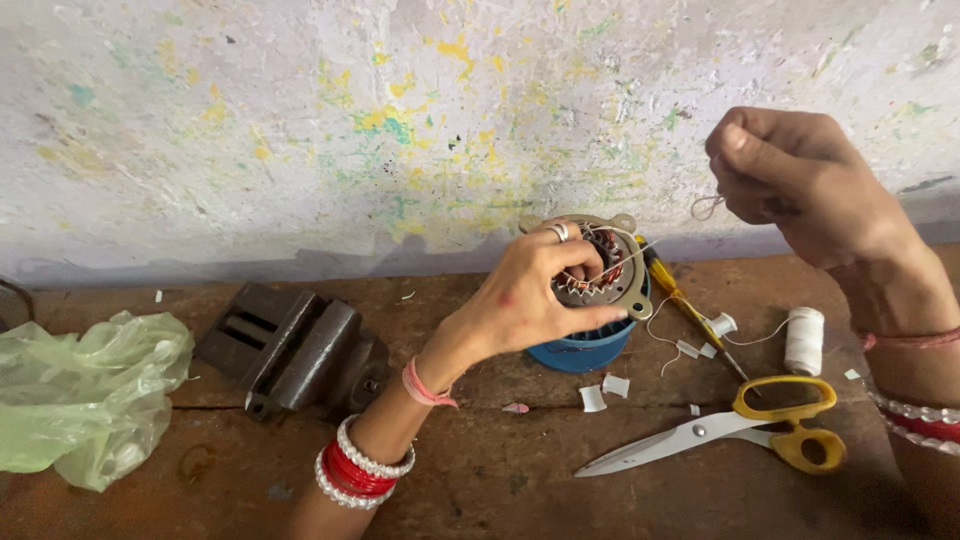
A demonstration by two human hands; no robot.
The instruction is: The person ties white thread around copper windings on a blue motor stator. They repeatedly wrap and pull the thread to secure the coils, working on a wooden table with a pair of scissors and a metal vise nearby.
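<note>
Here, mid-frame: left hand (pixel 535 295) grips motor stator (pixel 600 268) on blue cup (pixel 580 352), steadying it | upper right: right hand (pixel 790 180) pinches white thread (pixel 706 207) taut, probably lacing windings | scissors (pixel 745 430) lie nearby.

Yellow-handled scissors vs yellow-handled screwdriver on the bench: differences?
The yellow-handled scissors lie out in the open with their blades parted; the yellow-handled screwdriver is a single slim shaft partly tucked beside the metal motor stator. The scissors sit near the front of the brown wooden bench; the screwdriver lies farther back, at an angle. Both are untouched by either hand.
</note>
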